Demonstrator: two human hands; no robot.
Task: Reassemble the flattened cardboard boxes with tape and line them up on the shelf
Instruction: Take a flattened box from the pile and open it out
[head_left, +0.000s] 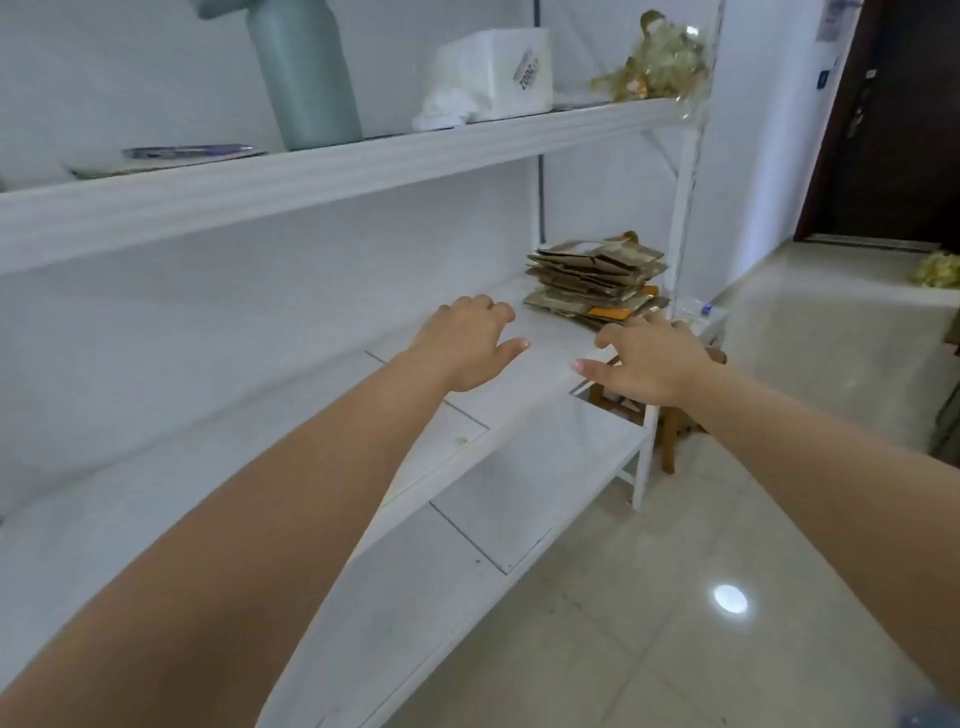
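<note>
Both your arms reach toward the middle of the frame over the white shelf (291, 431). Your left hand (470, 345) hovers with fingers loosely curled, grasping nothing. Your right hand (649, 364) is spread and relaxed, also grasping nothing, just below the stack of flattened boxes (597, 283). That stack lies right of centre, at the shelf's far end. On the upper board stand a grey-green bottle (306, 78) and a white tissue pack (493, 73).
</note>
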